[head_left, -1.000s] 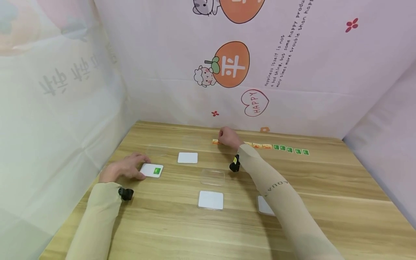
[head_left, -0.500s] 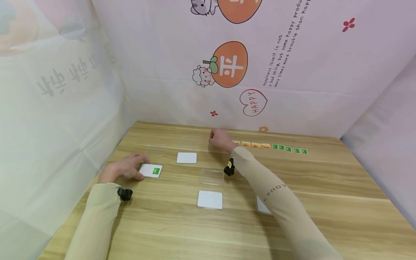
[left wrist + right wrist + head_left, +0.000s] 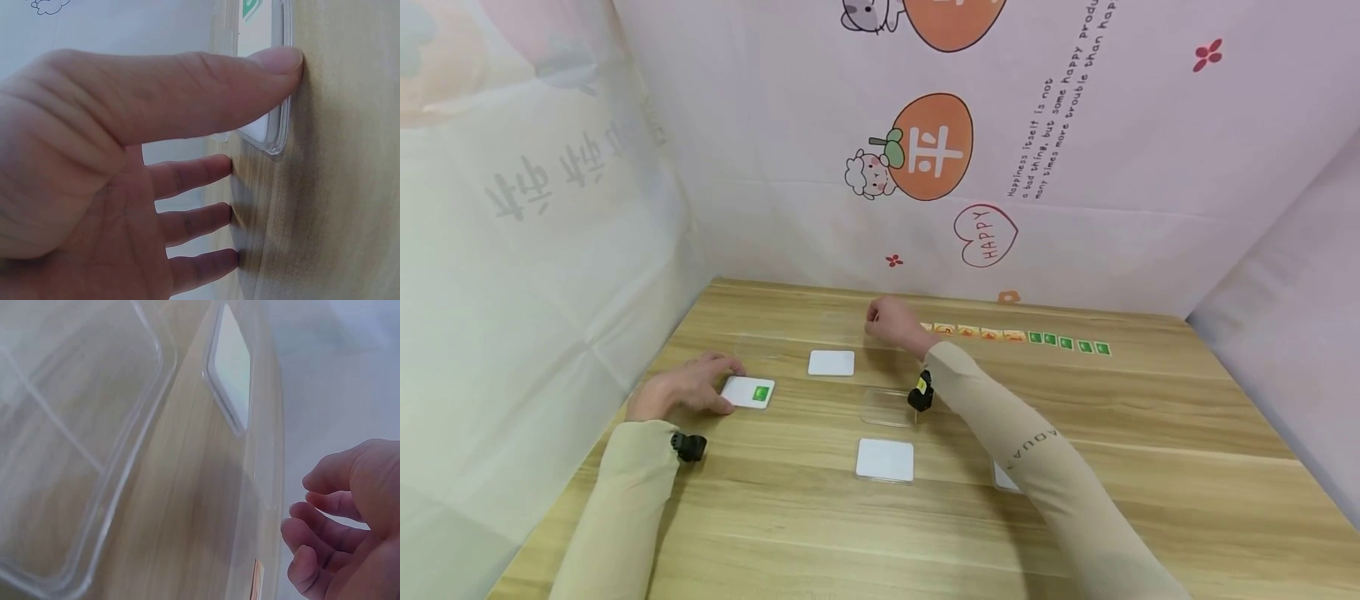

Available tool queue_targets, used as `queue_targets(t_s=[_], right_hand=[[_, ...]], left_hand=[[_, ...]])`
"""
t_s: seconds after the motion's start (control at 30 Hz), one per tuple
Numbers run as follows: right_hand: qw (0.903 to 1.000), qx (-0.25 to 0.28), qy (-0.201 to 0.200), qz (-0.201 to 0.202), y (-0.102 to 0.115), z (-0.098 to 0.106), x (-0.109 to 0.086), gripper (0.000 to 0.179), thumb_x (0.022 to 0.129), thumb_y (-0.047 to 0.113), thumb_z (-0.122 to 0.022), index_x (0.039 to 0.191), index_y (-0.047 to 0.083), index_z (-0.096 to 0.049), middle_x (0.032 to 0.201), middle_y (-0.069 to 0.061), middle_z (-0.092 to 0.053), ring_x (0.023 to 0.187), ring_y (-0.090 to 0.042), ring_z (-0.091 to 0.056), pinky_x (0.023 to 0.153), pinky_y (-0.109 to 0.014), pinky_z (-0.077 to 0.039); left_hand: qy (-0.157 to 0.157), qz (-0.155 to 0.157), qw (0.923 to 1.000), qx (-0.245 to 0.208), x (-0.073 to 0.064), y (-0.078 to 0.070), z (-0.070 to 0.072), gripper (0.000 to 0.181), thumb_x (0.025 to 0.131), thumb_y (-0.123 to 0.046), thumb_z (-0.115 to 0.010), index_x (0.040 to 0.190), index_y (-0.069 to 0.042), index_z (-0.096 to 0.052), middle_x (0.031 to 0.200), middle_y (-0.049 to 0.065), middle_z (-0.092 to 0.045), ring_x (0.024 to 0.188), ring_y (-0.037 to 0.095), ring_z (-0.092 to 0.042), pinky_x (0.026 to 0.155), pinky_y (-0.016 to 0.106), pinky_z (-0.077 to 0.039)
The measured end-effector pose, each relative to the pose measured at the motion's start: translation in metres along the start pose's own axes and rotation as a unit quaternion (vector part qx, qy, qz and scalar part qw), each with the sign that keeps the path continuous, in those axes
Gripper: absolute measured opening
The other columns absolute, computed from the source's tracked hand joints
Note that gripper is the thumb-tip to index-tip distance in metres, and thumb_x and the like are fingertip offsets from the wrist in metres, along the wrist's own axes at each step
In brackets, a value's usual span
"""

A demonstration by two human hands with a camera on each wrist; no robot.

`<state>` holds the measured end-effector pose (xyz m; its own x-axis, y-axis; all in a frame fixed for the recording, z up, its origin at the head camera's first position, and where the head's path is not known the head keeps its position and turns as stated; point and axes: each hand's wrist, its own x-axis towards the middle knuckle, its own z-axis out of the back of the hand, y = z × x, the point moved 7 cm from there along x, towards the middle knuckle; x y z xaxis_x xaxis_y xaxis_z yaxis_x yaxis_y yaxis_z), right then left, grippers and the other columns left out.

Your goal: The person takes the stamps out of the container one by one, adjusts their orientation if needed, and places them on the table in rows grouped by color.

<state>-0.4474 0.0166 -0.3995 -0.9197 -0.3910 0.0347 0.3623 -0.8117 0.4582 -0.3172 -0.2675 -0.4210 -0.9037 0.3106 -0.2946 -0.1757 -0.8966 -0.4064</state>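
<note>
At the left of the table, my left hand holds the left end of a flat white case with a small green sticker on it. The left wrist view shows the thumb against the case's clear near edge; its other fingers are spread, fingertips at the table. Toward the back wall, my right hand hovers low by the left end of a row of orange stickers, its fingers relaxed and bent. Nothing shows between its thumb and fingertips.
Green stickers continue the row rightward. White cases lie in the middle and nearer front; another case is partly under the right forearm. Clear plastic lids lie among them. A printed cloth wall closes the back.
My right hand has moved left along the sticker row, uncovering more orange stickers on its right. My left hand and its case have stayed in place.
</note>
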Motion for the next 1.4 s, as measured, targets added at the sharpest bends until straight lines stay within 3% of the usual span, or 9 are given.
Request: queue_targets(t_s=[0.5,1.03,1.4], right_hand=[[0.9996,0.000,0.009,0.025,0.026,-0.010,-0.005,0.012,0.091,0.017,-0.062,0.094,0.007,-0.069,0.092,-0.006,-0.070,0.077,-0.016,-0.059,0.067,-0.027,-0.047],[0.9958,0.076,0.030,0.041,0.052,-0.024,-0.018,0.008,0.091,0.016,-0.065,0.092,0.008,-0.066,0.091,-0.006,-0.068,0.076,-0.015,-0.060,0.062,-0.023,-0.046],[0.9924,0.104,0.036,0.055,0.071,-0.048,-0.022,0.009,0.091,0.018,-0.065,0.091,0.009,-0.066,0.086,-0.003,-0.066,0.071,-0.010,-0.055,0.058,-0.020,-0.043]], left_hand=[[-0.004,-0.006,0.9999,0.009,0.000,-0.002,0.001,0.054,0.082,-0.021,-0.078,0.129,-0.013,-0.054,0.146,0.032,-0.033,0.127,0.048,-0.040,0.102,0.066,-0.034],[-0.001,-0.009,0.9999,0.007,-0.001,-0.004,0.001,0.056,0.082,-0.021,-0.078,0.131,-0.011,-0.053,0.147,0.033,-0.032,0.128,0.051,-0.038,0.102,0.066,-0.033],[0.002,-0.006,0.9999,0.010,0.002,0.000,0.000,0.057,0.083,-0.022,-0.077,0.132,-0.011,-0.052,0.147,0.033,-0.031,0.129,0.052,-0.037,0.102,0.067,-0.032]])
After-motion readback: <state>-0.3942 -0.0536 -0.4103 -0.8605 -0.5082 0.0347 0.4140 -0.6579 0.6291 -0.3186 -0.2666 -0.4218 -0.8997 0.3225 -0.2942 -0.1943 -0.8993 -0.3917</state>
